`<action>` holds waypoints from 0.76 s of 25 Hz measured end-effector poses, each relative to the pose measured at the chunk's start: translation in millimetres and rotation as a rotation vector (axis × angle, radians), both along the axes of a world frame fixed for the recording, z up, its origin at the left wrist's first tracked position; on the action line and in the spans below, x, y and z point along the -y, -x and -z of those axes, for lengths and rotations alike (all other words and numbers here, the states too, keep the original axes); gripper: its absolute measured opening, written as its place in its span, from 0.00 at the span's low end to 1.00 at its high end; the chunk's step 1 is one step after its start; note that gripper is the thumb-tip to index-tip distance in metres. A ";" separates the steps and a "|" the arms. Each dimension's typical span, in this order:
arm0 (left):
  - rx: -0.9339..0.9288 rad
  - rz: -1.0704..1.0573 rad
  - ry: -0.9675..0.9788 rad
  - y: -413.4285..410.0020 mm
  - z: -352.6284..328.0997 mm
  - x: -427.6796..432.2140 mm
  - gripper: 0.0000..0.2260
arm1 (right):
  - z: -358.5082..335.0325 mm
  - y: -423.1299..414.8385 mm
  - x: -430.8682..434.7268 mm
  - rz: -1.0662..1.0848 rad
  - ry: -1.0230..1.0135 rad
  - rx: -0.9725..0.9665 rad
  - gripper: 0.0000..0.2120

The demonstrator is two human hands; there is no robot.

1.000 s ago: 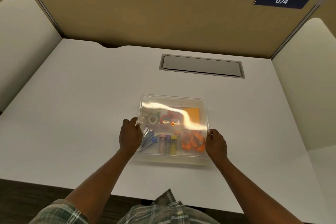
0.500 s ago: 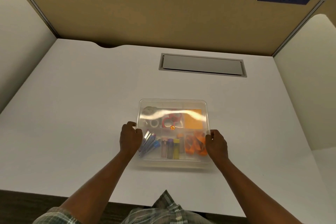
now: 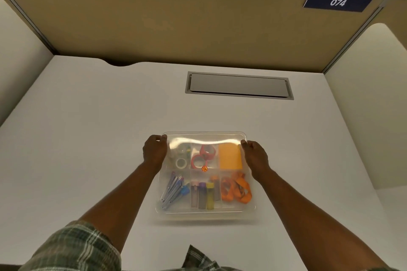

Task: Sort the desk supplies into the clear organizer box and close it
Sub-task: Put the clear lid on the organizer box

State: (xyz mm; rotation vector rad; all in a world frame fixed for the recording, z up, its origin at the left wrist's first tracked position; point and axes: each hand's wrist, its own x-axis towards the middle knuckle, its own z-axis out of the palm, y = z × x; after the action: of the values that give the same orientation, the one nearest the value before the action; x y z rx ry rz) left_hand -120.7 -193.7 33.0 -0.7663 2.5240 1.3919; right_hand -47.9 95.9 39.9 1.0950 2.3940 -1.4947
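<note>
The clear organizer box (image 3: 206,213) is seen on the white counter (image 3: 88,138), centred in front of the person and close to the near edge, with its lid (image 3: 204,138) laid over it; a band of glare is carried across the far part of the lid. Through the plastic the supplies are seen sorted by compartment: tape rolls (image 3: 181,162) far left, a red ringed item (image 3: 203,156) far middle, an orange pad (image 3: 230,158) far right, pens (image 3: 174,191) near left, markers (image 3: 204,196) near middle and an orange strap (image 3: 236,190) near right. Nothing loose is seen beside the box, so the sorting is judged finished and the closing step is taken to be in hand. The left grip (image 3: 155,152) is set at the far left corner of the lid and the right grip (image 3: 255,156) at the far right corner, each with fingers curled and pinched on the lid's edge. Whether the lid is fully seated cannot be told, since the seam is blurred by the clear plastic. The next move is judged to call for an even downward press at both far corners, with the box kept from sliding on the smooth counter, and then a check along the near edge. A grey cable hatch (image 3: 239,86) is set into the counter well beyond the box.
</note>
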 end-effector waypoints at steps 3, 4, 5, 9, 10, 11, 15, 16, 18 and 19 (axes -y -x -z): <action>0.031 -0.016 -0.024 17.0 -0.4 -5.9 0.17 | -1.0 19.5 -1.0 0.061 0.079 -0.009 0.23; 0.052 -0.018 -0.024 20.8 -0.2 -7.0 0.18 | -1.8 25.5 -1.4 0.070 0.088 0.003 0.24; 0.073 -0.023 -0.027 24.8 1.3 -7.8 0.19 | -2.1 31.5 -2.2 0.080 0.087 0.028 0.25; 0.111 -0.095 -0.118 30.5 11.7 -5.8 0.17 | 1.6 48.3 -7.8 0.113 0.086 0.119 0.26; 0.108 -0.119 -0.149 31.2 14.1 -5.4 0.16 | 2.9 51.5 -8.7 0.125 0.098 0.120 0.26; 0.096 -0.141 -0.178 30.9 15.3 -5.3 0.15 | 5.3 53.4 -8.9 0.140 0.116 0.112 0.25; 0.048 -0.180 -0.222 24.5 20.6 -6.8 0.13 | 15.0 50.1 -5.2 0.226 0.182 0.021 0.20; 0.033 -0.185 -0.230 23.3 22.6 -7.4 0.13 | 17.3 48.9 -5.1 0.231 0.183 0.002 0.18; -0.013 -0.176 -0.211 21.1 25.2 -8.4 0.12 | 21.2 47.8 -6.6 0.226 0.188 -0.028 0.18; -0.039 -0.164 -0.192 20.1 26.2 -9.1 0.11 | 23.5 48.0 -7.5 0.222 0.187 -0.040 0.18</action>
State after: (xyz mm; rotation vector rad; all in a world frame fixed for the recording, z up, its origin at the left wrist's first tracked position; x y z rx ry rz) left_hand -140.8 -184.6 6.9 -0.9335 2.3554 1.6867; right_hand -95.9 103.4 16.4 1.3319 2.1603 -1.7830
